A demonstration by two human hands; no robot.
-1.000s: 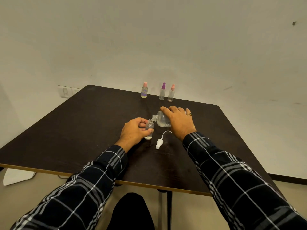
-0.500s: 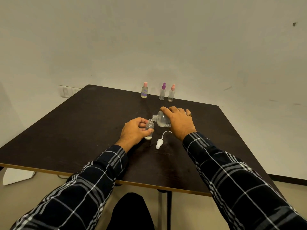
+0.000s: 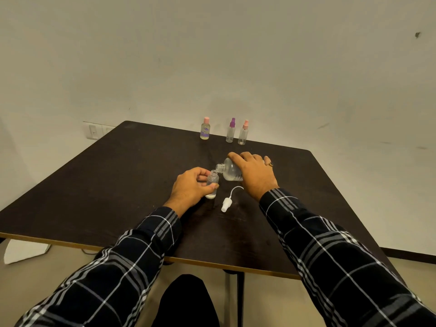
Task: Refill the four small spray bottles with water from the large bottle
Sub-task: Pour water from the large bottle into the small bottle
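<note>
My left hand (image 3: 190, 188) grips a small clear uncapped spray bottle (image 3: 212, 182) standing on the dark table (image 3: 106, 185). My right hand (image 3: 253, 173) holds the large clear bottle (image 3: 230, 171) tipped on its side, its open neck right at the small bottle's mouth. The small bottle's white spray head with its thin tube (image 3: 227, 201) lies on the table just in front of the hands. Three more small spray bottles stand in a row at the far edge: one with a pink cap (image 3: 205, 129), one with a purple cap (image 3: 231, 131), one with a pink sprayer (image 3: 243, 133).
A wall runs close behind the table, with a white socket plate (image 3: 94, 131) at the left. The table's front edge (image 3: 212, 263) lies near my forearms. A white object (image 3: 23, 251) lies on the floor at the left.
</note>
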